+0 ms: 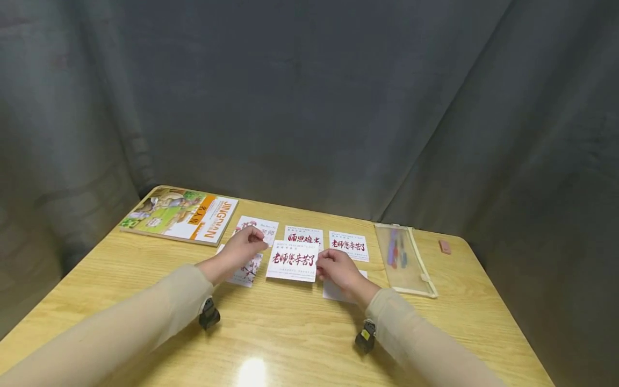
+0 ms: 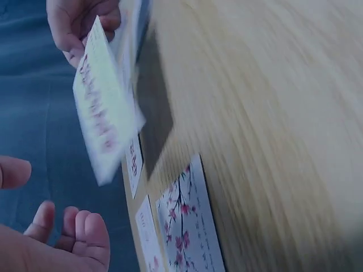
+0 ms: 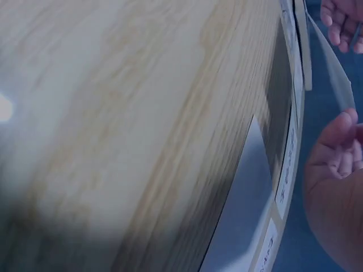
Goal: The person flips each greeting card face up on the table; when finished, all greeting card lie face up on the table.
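A white card with red brush lettering point(image 1: 292, 260) is held up over the table, its printed face toward the head view. My right hand point(image 1: 338, 267) pinches its right edge between thumb and fingers. Just beyond the card's left edge is my left hand point(image 1: 240, 251); in the left wrist view its thumb and fingers point(image 2: 91, 232) stand apart with a gap to the card point(image 2: 102, 107). Beneath the left hand lies a blossom-print card point(image 2: 190, 218). A plain white card point(image 3: 244, 198) lies under my right hand, partly covered by it in the head view.
Behind the held card lie more lettered cards point(image 1: 349, 245) in a row. A picture-covered book point(image 1: 179, 215) sits at the back left. To the right are a clear zip pouch with pens point(image 1: 411, 260) and a small pink block point(image 1: 445, 246). A dark curtain point(image 1: 309, 107) hangs behind the table.
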`<state>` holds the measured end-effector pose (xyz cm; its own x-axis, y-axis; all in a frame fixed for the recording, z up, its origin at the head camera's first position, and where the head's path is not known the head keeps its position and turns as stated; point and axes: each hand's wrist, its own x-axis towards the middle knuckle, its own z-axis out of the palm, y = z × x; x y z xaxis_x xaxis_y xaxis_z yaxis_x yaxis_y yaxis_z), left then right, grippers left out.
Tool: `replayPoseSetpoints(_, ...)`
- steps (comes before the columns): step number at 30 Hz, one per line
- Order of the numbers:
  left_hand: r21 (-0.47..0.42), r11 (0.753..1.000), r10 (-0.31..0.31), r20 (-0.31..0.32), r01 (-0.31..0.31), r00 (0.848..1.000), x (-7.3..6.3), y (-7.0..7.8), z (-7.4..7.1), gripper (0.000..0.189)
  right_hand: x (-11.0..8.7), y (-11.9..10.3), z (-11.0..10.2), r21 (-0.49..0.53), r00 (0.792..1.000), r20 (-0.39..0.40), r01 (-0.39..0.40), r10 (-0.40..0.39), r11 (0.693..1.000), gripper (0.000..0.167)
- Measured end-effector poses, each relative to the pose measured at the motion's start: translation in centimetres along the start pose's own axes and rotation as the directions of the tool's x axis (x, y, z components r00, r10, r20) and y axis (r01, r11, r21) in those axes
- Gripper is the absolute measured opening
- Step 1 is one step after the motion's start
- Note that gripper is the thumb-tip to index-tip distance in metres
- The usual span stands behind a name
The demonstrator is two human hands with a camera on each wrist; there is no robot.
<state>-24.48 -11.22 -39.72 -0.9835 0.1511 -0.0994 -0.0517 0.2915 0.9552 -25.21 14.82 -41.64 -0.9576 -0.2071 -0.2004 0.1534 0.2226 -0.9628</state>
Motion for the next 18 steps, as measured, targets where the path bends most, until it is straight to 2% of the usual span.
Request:
replayPoseSetpoints(2,0.109,0.993,0.033,0.028,-0.036,0.999,-0.2,-0.1,0.2,0.025,0.0,0.2,-0.2,-0.060,0.999,0.026,-0.018,0.019,0.998,0.007)
replayPoseSetpoints(3,0.168,0.983,0.064,0.062,-0.074,0.996,-0.4,0.0,0.4,0.026,-0.1,0.2,-0.2,-0.083,0.999,0.037,-0.029,0.032,0.996,0.007)
replayPoseSetpoints(6,0.335,0.924,0.129,0.175,-0.183,0.976,-1.0,0.1,1.2,0.029,-0.3,0.6,-0.2,-0.127,0.995,0.068,-0.057,0.066,0.990,0.008)
replayPoseSetpoints(9,0.454,0.843,0.171,0.280,-0.287,0.945,-1.4,0.5,2.2,0.035,-0.4,0.9,0.0,-0.161,0.993,0.079,-0.076,0.089,0.984,0.007)
replayPoseSetpoints(12,0.522,0.775,0.177,0.362,-0.356,0.915,-1.4,0.5,3.0,0.042,-0.5,1.2,0.3,-0.171,0.992,0.080,-0.087,0.102,0.981,0.007)
replayPoseSetpoints(16,0.540,0.711,0.181,0.478,-0.450,0.859,-1.2,0.0,4.0,0.049,-0.7,1.3,0.5,-0.166,0.990,0.068,-0.112,0.125,0.980,0.006)
replayPoseSetpoints(18,0.557,0.671,0.169,0.528,-0.489,0.833,-1.1,-0.3,4.5,0.052,-0.8,1.3,0.6,-0.159,0.989,0.062,-0.123,0.135,0.979,0.005)
